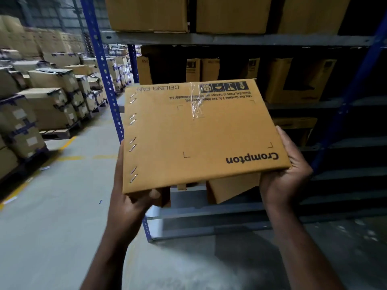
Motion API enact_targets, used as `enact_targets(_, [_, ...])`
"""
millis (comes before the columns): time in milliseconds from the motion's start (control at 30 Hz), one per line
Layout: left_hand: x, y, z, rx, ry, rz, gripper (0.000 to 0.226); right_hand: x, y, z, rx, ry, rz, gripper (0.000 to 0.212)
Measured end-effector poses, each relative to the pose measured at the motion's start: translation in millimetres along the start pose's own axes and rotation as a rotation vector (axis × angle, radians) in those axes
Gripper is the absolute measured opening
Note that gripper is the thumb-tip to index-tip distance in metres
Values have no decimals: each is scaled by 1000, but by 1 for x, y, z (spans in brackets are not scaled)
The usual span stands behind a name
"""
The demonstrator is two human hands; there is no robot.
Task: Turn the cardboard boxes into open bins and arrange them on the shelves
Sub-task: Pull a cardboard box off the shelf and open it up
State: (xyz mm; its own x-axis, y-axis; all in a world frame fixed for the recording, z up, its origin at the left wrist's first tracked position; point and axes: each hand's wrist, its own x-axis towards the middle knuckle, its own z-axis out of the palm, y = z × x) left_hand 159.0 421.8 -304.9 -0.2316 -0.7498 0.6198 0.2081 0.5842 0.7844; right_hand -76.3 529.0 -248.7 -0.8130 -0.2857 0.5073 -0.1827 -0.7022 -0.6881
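I hold the box (194,135) in front of the shelves (230,39), not yet set on any level. My left hand (127,208) grips its near corner with the thumb curled over the edge, and my right hand (287,170) clasps the other near corner. Risk noted: a flap (232,189) hangs loose beneath and may snag the shelf edge. With corner grips only, the box may tilt and slip.

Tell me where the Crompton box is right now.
In the head view, the Crompton ceiling fan box is centre frame, held between the left hand and right hand, in front of the shelves.
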Motion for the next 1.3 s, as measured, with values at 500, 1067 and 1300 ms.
enact_targets(500, [-82, -128, 8, 494, 470, -475, 35, 36, 4, -8, -326, -20, -103, 36])
enact_targets(1067, [-38, -90, 2, 602, 428, -470, 30, -95, 158, -113, -1113, -373, 208, 33])
enact_targets(1300, [-26, -93, 1, 576, 226, -449, 30, -65, 153, -94, -1067, -242, 213, 40])
